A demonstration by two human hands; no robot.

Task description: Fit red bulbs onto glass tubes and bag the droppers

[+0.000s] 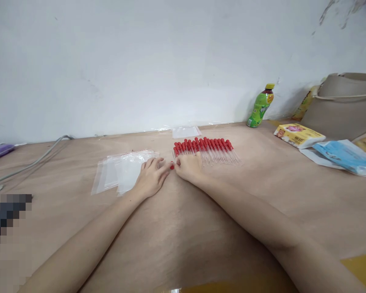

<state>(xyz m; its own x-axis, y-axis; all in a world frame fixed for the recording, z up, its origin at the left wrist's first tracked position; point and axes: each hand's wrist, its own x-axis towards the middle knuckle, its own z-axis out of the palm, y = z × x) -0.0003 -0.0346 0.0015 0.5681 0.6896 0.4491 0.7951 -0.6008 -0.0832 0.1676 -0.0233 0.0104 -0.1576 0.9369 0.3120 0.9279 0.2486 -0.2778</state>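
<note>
Several droppers (215,147) with red bulbs and thin clear stems lie in a row on the table, bulbs toward the wall. My right hand (189,166) is closed at the left end of the row. A single red bulb (172,165) pokes out of its left side; the rest of that dropper is hidden by the fingers. My left hand (152,177) has its fingers apart, the index fingertip at or very near this bulb. Its other fingers rest at the right edge of overlapping clear zip bags (110,175).
Another clear bag (186,132) lies by the wall behind the droppers. At right are a green bottle (261,106), a yellow tissue pack (299,135), a blue packet (347,156) and a grey-beige bag (344,106). A grey cable (36,162) and purple item (0,152) lie left.
</note>
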